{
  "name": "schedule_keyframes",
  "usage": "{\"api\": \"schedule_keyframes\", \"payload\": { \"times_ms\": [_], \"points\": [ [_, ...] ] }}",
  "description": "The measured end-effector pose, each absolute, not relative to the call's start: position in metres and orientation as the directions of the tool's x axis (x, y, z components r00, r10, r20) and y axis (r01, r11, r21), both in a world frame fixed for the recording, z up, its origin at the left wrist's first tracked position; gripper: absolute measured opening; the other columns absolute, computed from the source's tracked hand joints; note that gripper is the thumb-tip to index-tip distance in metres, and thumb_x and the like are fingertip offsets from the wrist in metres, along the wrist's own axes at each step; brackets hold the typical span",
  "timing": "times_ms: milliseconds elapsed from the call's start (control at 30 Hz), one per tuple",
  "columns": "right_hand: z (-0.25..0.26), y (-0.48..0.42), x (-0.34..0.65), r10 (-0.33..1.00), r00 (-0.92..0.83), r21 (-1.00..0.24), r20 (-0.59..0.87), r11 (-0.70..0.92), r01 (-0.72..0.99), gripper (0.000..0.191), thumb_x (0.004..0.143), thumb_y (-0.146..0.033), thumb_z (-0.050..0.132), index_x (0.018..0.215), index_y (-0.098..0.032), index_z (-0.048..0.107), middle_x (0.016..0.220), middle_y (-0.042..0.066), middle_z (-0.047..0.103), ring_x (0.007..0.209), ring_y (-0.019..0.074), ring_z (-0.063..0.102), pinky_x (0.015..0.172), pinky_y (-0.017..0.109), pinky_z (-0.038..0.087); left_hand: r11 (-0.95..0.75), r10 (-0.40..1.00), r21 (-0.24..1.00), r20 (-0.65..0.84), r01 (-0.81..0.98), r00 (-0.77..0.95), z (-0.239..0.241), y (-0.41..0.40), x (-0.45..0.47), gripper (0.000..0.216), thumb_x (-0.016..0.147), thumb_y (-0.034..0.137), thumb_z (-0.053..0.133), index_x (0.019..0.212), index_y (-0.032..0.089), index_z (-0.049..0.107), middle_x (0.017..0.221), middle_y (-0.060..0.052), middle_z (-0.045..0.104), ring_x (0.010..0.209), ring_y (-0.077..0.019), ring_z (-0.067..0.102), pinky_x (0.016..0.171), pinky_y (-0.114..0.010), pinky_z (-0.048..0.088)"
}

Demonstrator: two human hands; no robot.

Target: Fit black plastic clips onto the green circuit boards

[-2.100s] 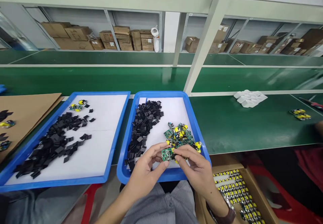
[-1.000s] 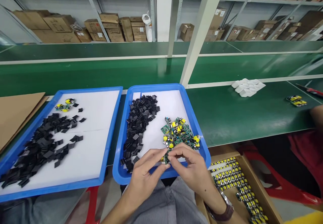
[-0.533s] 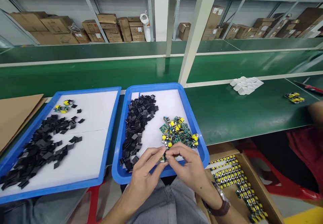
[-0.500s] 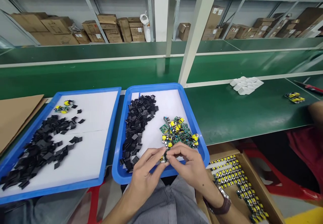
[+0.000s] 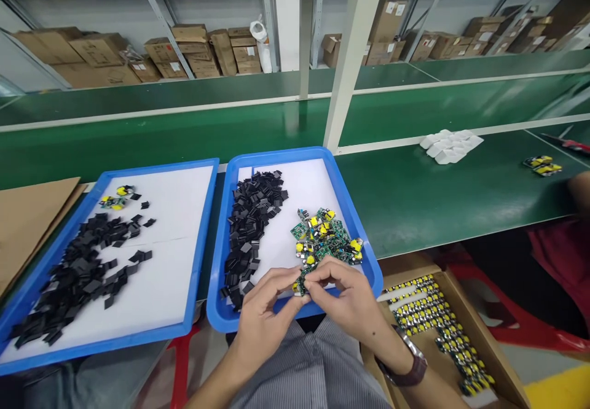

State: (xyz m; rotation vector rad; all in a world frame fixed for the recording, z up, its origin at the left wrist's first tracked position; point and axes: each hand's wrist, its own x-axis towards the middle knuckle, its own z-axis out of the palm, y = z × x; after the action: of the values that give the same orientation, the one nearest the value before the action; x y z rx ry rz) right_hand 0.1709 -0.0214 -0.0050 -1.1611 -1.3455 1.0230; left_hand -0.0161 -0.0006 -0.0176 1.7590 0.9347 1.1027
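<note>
Between the fingertips of both hands is a small green circuit board (image 5: pixel 300 282), partly hidden by the fingers. My left hand (image 5: pixel 270 304) pinches it from the left, while my right hand (image 5: pixel 343 292) grips its right side. Both hands are over the near edge of a blue tray (image 5: pixel 374 268) lined with white. Just beyond the fingers lies a heap of circuit boards (image 5: pixel 325 237) with yellow components. Along the tray's left side is a long pile of small black square pieces (image 5: pixel 253 212).
To the left stands a second blue tray (image 5: pixel 196 274) with black pieces (image 5: pixel 87 268) and a few boards (image 5: pixel 115 199). At lower right, a cardboard box (image 5: pixel 488 335) holds rows of boards. White plastic trays (image 5: pixel 450 145) sit on the green bench (image 5: pixel 391 212). A co-worker's arm (image 5: pixel 581 191) is far right.
The board between my fingers has turned slightly, so more of its green face shows. Both hands stay closed on it at nearly the same spot. The camera view has shifted a little.
</note>
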Motion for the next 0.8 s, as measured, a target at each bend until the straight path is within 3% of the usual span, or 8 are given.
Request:
{"api": "schedule_keyframes", "payload": {
  "times_ms": [133,233,400,567,700,800],
  "points": [
    [-0.004,-0.020,0.173,0.974,-0.027,-0.957,0.226,0.227,0.178,0.016,0.094,-0.011,0.064,0.086,-0.022,0.072,0.079,-0.001,0.064,0.074,0.0154,0.059,0.068,0.030,0.046,-0.511,0.830,0.835,0.416,0.206,0.373,-0.020,0.000,-0.018,0.042,0.090,0.006,0.075,0.127,0.026,0.071,0.118,-0.007,0.076,0.111,-0.0214,0.074,0.097,-0.035,0.063],
    [-0.008,-0.018,0.177,0.968,-0.098,-0.950,0.231,0.246,0.194,0.016,0.097,-0.015,0.064,0.089,-0.022,0.075,0.081,0.001,0.065,0.076,0.0164,0.060,0.070,0.032,0.049,-0.537,0.807,0.814,0.419,0.221,0.417,-0.020,0.000,-0.018,0.043,0.091,0.007,0.074,0.130,0.026,0.070,0.119,-0.008,0.075,0.112,-0.0214,0.074,0.097,-0.036,0.064],
    [-0.017,-0.021,0.181,0.996,-0.023,-0.995,0.091,0.090,-0.045,0.015,0.096,-0.026,0.073,0.110,-0.026,0.080,0.098,0.005,0.075,0.085,0.0184,0.072,0.077,0.033,0.062,-0.508,0.844,0.811,0.403,0.290,0.353,-0.016,0.000,-0.014,0.045,0.092,0.012,0.075,0.134,0.028,0.070,0.130,-0.009,0.072,0.117,-0.0240,0.073,0.100,-0.039,0.063],
    [-0.015,-0.038,0.175,0.961,0.050,-0.958,0.273,0.267,0.105,0.031,0.098,-0.016,0.069,0.123,-0.032,0.077,0.112,0.007,0.075,0.103,0.0222,0.072,0.089,0.039,0.062,-0.455,0.869,0.846,0.353,0.278,0.347,-0.015,0.000,-0.014,0.047,0.092,0.012,0.075,0.135,0.030,0.070,0.130,-0.008,0.075,0.117,-0.0242,0.074,0.099,-0.039,0.064],
    [-0.014,-0.047,0.167,0.930,0.004,-0.912,0.369,0.361,0.195,0.051,0.098,-0.009,0.065,0.143,-0.035,0.065,0.123,0.009,0.070,0.111,0.0243,0.069,0.096,0.042,0.060,-0.507,0.849,0.812,0.414,0.288,0.329,-0.016,-0.002,-0.014,0.048,0.092,0.009,0.072,0.136,0.029,0.070,0.124,-0.006,0.078,0.111,-0.0222,0.076,0.101,-0.037,0.064],
    [-0.016,-0.050,0.160,0.923,0.034,-0.908,0.383,0.369,0.200,0.053,0.099,-0.007,0.062,0.144,-0.034,0.065,0.119,0.009,0.069,0.108,0.0236,0.069,0.093,0.040,0.061,-0.542,0.836,0.782,0.463,0.306,0.295,-0.016,-0.005,-0.012,0.049,0.092,0.006,0.071,0.135,0.028,0.070,0.121,-0.005,0.079,0.108,-0.0206,0.077,0.100,-0.034,0.064]
  ]
}}
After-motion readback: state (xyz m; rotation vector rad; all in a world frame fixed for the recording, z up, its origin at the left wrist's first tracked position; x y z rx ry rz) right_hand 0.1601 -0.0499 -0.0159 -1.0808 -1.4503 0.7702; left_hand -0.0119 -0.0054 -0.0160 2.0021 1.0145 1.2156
